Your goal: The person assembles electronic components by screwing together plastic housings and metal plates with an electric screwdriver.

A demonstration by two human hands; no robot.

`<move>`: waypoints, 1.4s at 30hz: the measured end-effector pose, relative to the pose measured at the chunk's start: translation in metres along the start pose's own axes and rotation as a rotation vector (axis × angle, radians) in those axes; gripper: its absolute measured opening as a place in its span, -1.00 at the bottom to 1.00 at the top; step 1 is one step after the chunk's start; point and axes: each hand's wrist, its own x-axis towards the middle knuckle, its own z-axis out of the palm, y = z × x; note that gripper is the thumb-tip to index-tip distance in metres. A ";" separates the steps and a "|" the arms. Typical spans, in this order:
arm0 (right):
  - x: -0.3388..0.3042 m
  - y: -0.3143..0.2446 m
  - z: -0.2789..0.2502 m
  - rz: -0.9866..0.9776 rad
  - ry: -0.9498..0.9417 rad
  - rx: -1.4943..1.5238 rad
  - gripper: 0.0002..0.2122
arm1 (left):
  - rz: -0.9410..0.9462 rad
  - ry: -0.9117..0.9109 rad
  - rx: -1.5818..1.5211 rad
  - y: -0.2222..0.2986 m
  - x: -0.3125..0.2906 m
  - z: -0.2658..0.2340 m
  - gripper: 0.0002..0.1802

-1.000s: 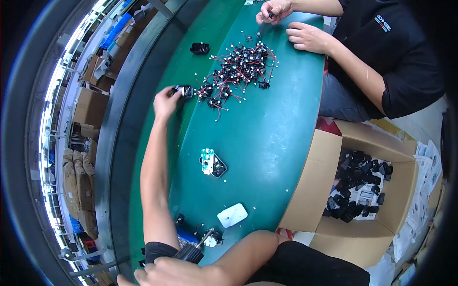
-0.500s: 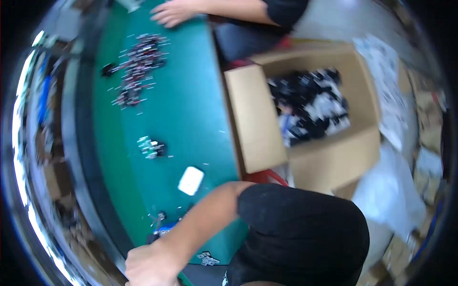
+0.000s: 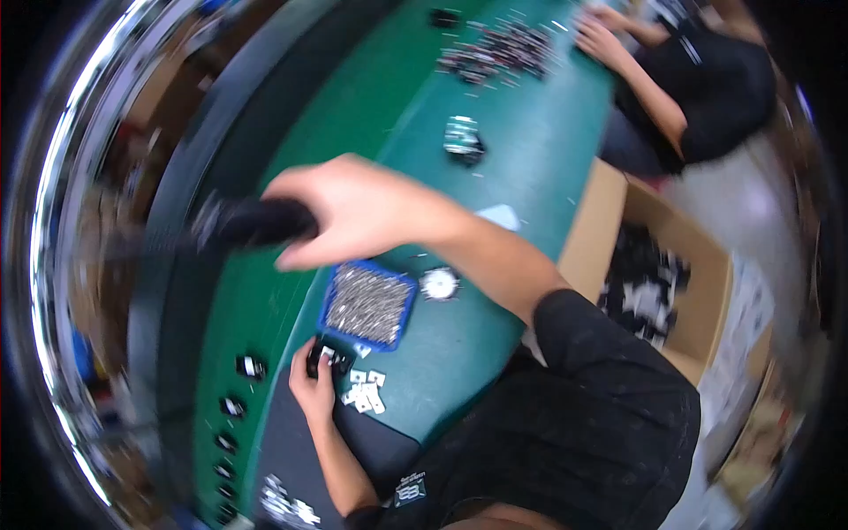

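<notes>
My right hand point(image 3: 344, 208) is smeared by motion and stretched out over the far side of the bench. Its fingers wrap around a black electric screwdriver point(image 3: 256, 221), also blurred, whose tip I cannot make out. Lower down, my left hand point(image 3: 314, 380) grips a small black plastic housing point(image 3: 334, 359) with a white square piece on it. Right behind that hand stands a blue tray point(image 3: 323, 311) full of small silver screws point(image 3: 367, 305). Several white square plates point(image 3: 364, 391) lie loose to the right of the housing.
A round white part point(image 3: 439, 283) lies right of the tray. Several black housings point(image 3: 233, 407) stand in a row at left. Farther back are a small green-and-black cluster point(image 3: 463, 139) and a heap of wired parts point(image 3: 503, 53). An open carton point(image 3: 594, 216) stands beside a co-worker point(image 3: 720, 84).
The view has swung round, so the bench now runs to the upper right. My right hand is farther up with the screwdriver now visible in it. My left hand and the housing have come into view.
</notes>
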 end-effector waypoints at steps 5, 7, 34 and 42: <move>-0.011 -0.030 0.010 0.261 0.020 0.506 -0.54 | 0.222 0.115 -0.168 0.006 -0.004 -0.011 -0.42; -0.011 -0.037 0.032 0.158 0.093 0.612 -0.52 | 0.300 0.222 -0.165 0.003 -0.009 -0.012 -0.44; -0.022 -0.067 0.111 -0.124 -0.082 1.383 -0.60 | -0.047 -0.238 -1.554 0.046 -0.055 0.005 -0.80; -0.027 -0.068 0.111 -0.232 -0.077 1.392 -0.61 | -0.109 -0.328 -2.254 0.053 -0.066 0.021 -0.71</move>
